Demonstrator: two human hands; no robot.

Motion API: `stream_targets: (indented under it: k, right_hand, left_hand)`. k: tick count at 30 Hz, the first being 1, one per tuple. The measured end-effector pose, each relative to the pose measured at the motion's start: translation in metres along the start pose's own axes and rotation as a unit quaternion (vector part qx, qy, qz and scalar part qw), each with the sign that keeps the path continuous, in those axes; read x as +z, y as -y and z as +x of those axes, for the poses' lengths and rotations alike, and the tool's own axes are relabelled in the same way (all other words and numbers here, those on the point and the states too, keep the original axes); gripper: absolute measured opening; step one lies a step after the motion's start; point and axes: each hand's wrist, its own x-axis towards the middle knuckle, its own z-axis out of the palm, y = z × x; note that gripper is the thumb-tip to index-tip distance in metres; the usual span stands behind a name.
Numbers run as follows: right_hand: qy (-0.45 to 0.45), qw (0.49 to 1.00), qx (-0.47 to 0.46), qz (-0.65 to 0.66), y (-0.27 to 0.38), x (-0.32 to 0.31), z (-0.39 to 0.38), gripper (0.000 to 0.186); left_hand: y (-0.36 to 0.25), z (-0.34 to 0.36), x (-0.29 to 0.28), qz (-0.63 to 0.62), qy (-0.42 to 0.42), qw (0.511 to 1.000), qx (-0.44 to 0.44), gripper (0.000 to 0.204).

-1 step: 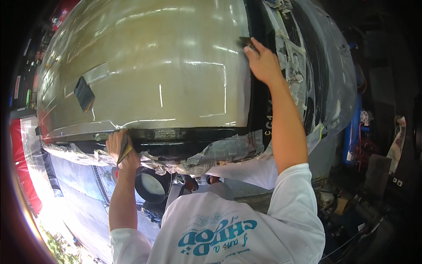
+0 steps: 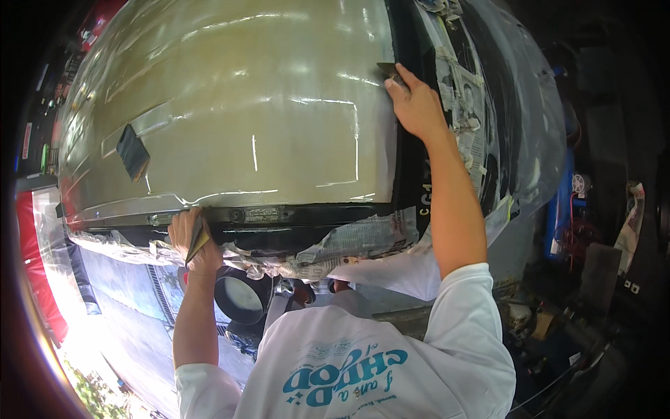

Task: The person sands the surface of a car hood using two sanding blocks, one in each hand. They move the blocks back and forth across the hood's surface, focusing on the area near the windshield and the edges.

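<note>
Right hand (image 2: 417, 105) has shifted slightly left, gripping a pad (image 2: 386, 68) on the panel (image 2: 300, 153); left hand (image 2: 183, 232) grips a sheet (image 2: 198, 241), apparently bracing at the near edge (image 2: 314, 207).

a loose white t-shirt (image 2: 426, 353) at six o'clock, its wide short sleeves (image 2: 466, 304) ending at seven and four o'clock, with big curly teal lettering (image 2: 349, 372) across the front and small teal stars (image 2: 296, 400) at the lettering's eight o'clock

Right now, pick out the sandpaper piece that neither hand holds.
The dark sandpaper piece lying by itself on the vehicle panel; the left hand holds a second sheet, the right hand a third sheet.
</note>
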Motion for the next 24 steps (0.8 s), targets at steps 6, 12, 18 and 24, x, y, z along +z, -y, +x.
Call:
stream_targets:
  k: [6,12,18,24]
  right_hand:
    - [0.040,0.998,0.051,-0.009,0.013,-0.008,-0.012,0.061]
    - [0.059,0.997,0.021,-0.044,0.011,-0.018,0.000,0.062]
    - [0.090,0.994,0.023,-0.059,0.009,-0.026,0.004,0.062]
    - [0.054,0.997,0.043,-0.032,0.009,-0.013,-0.003,0.065]
  left_hand:
    - [-0.001,0.001,0.001,0.002,-0.001,1.000,0.001,0.020]
    - [0.002,0.003,0.004,0.006,-0.001,1.000,-0.001,0.020]
    - [-0.001,-0.001,0.005,0.009,0.005,1.000,-0.010,0.020]
    - [0.000,0.002,0.010,-0.002,-0.017,1.000,0.004,0.019]
